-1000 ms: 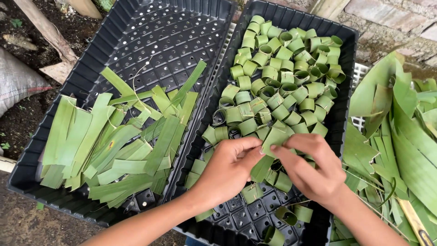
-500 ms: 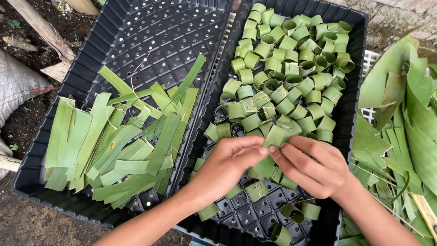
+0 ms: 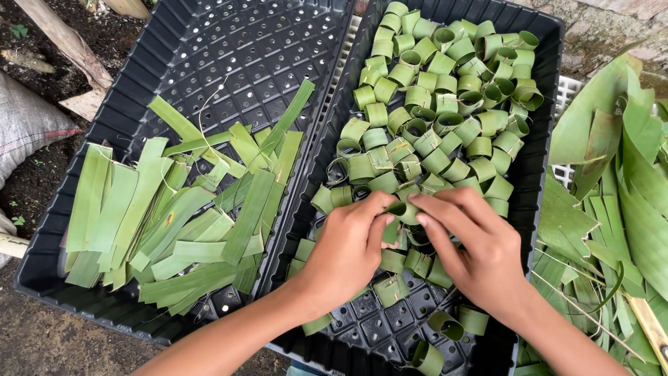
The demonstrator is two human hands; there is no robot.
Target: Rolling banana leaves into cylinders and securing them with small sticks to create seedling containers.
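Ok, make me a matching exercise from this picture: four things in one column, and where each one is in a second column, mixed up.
Things:
1. flat leaf strips
2. rolled leaf rings
3. long uncut leaves
4. grey sack

Places:
A. far left edge, on the soil
B. in the right black tray
C. in the left black tray
D. right of both trays

Pairs: 1-C, 2-B, 3-D, 4-A
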